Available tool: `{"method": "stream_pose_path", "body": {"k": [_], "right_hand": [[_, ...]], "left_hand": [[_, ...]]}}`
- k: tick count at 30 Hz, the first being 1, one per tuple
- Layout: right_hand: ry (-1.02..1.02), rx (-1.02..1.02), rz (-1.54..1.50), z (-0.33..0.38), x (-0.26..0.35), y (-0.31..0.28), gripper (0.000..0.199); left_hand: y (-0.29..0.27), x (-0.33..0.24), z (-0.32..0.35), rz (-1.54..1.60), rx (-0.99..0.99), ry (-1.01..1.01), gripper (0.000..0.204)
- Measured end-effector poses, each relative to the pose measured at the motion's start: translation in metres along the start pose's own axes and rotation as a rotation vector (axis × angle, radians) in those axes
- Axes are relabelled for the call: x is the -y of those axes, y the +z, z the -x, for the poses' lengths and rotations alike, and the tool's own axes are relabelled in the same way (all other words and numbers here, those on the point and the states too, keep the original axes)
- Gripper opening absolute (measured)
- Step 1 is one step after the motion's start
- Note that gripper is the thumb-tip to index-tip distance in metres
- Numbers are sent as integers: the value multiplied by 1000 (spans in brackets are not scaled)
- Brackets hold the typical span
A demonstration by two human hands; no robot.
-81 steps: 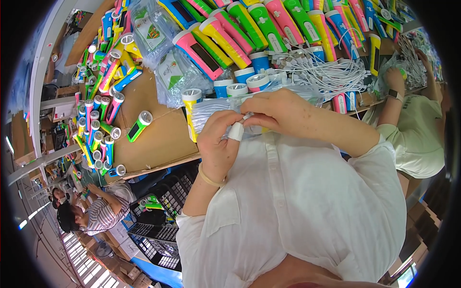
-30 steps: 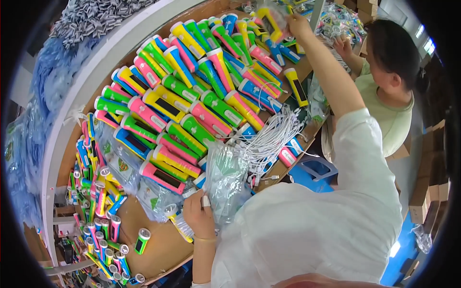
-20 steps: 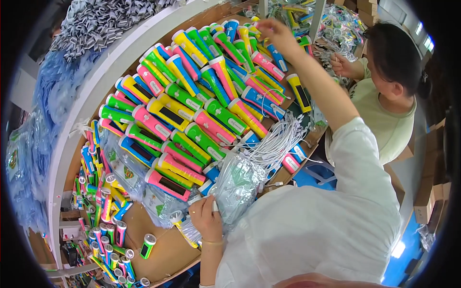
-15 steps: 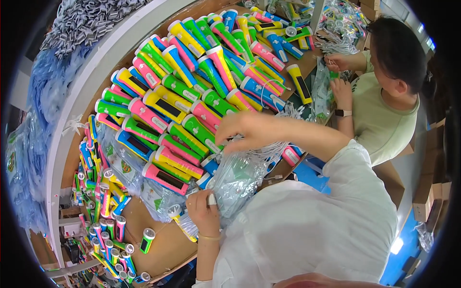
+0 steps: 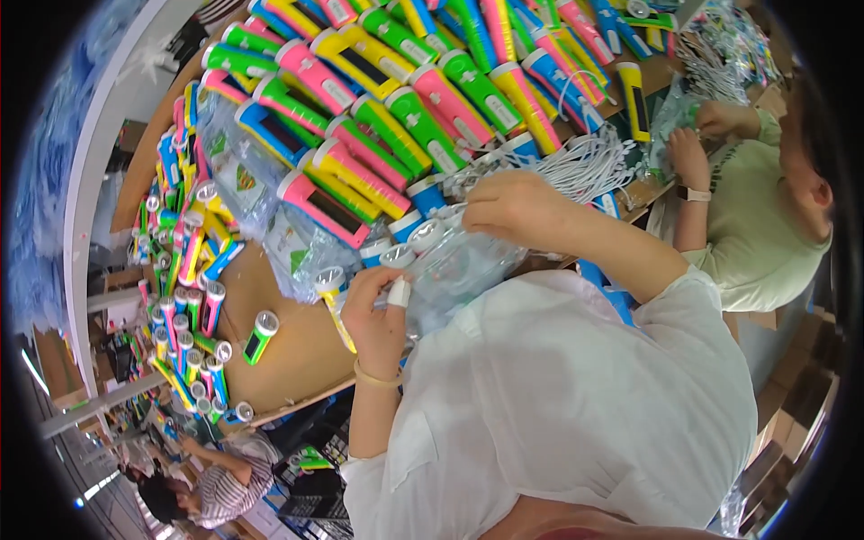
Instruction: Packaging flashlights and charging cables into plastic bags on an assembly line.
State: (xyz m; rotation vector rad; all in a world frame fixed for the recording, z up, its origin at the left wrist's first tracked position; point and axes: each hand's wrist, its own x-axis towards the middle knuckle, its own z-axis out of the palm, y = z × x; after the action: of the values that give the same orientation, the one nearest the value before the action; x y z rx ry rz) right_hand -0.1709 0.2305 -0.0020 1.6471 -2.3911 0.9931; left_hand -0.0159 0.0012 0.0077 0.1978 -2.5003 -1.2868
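Wooden counter (image 5: 288,346) spans the far side, loaded with rows of plastic flashlights (image 5: 396,99) in pink, yellow, green and blue, lying side by side. More flashlights stand upright in a cluster at the far left edge. A single green flashlight (image 5: 259,335) lies alone on the bare wood, left of the hands. A heap of white cords (image 5: 589,166) sits to the right of the rows.

Clear plastic bag (image 5: 454,265) is held up between both hands, just near of the flashlight rows, crumpled, contents not readable.

Right hand (image 5: 513,209): grip closed, fingers curled over the bag's top edge. Left hand (image 5: 378,315): grip closed around the bag's lower left part, one fingertip taped white, thin band on the wrist. A yellow flashlight (image 5: 335,301) lies just beside the left hand; can't tell if touching.

Another person in a pale green shirt (image 5: 765,234) works at the right, hands on a bag at the counter.
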Motion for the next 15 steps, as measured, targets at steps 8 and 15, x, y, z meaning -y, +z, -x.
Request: {"method": "stream_pose_path", "body": {"k": [8, 15], "right_hand": [[-154, 10, -252, -20, 29, 30, 39], [-118, 85, -282, -17, 25, 28, 27]], "left_hand": [[10, 2, 4, 201, 11, -131, 17], [4, 7, 15, 291, 16, -148, 16]]}}
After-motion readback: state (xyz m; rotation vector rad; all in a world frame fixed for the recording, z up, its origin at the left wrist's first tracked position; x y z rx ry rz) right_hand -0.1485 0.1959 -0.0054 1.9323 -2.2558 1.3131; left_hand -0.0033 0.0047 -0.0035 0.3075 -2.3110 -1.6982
